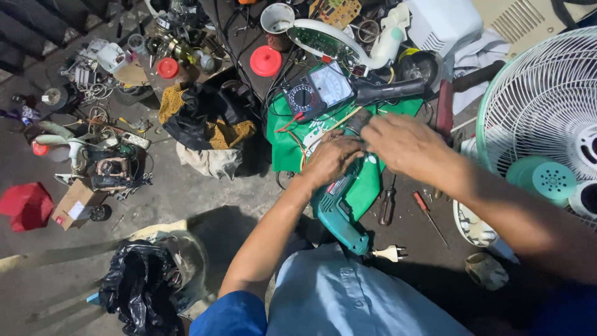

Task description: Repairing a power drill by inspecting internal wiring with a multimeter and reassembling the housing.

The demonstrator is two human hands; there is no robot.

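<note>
A teal electric drill (339, 211) lies across a green cloth (292, 140) on the floor in front of me. My left hand (331, 158) is closed around the drill's body near its front end. My right hand (401, 144) reaches over the drill's dark chuck (359, 121), fingers curled on it. Just beyond the hands sits an analogue multimeter (317, 90) with red and black leads. A white plug (388, 252) lies at the drill's rear end.
Two screwdrivers (387, 205) (426, 211) lie right of the drill. A white fan (547, 112) stands at the right edge. Black bags (140, 286), a red cloth (25, 205), a cardboard box (74, 202), red lids (265, 61) and assorted electrical scrap crowd the left and back.
</note>
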